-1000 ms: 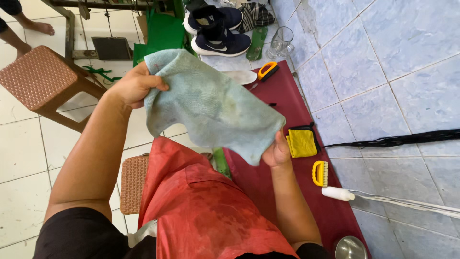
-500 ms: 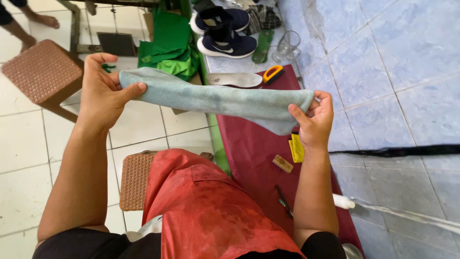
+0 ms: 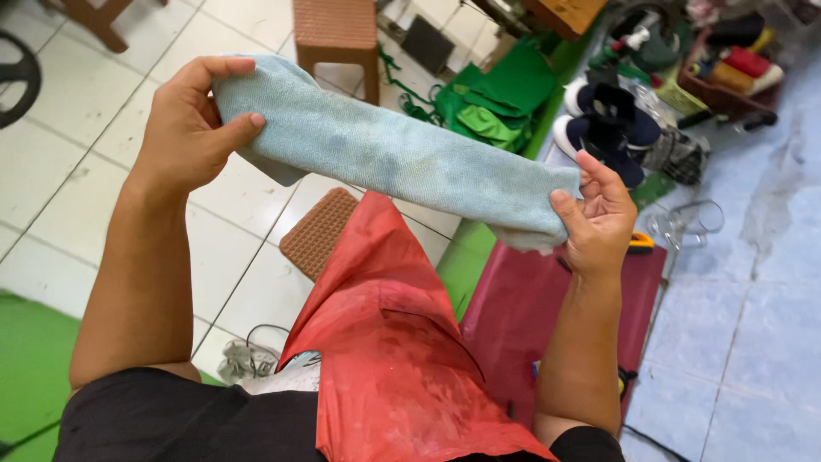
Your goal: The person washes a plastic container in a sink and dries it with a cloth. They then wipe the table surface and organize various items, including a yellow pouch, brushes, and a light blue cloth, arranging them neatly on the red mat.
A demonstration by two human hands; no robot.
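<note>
Head cam: the light blue cloth point(image 3: 402, 167) is now folded into a long narrow band and pulled nearly straight between both hands; 1 s ago it hung open like a loose sheet, and 0.5 s ago it was already half gathered. So the folding looks almost finished, in my judgement. Left hand point(image 3: 188, 128) is clamped on the left end, thumb over the top and fingers wrapped behind. Right hand point(image 3: 599, 214) pinches the right end between thumb and fingers. Cloth is held in the air above the red apron point(image 3: 393, 351) on the person's lap, not touching it.

Containers: a clear glass jar point(image 3: 688, 224) stands on the blue tiles just beside the dark red mat point(image 3: 530, 308); it looks empty, but hard to tell. A basket point(image 3: 727, 81) at top right holds rolled red and yellow things, too small to name. Dark sneakers point(image 3: 611, 120) lie near green fabric point(image 3: 496, 98); a woven stool point(image 3: 335, 30) stands behind.
</note>
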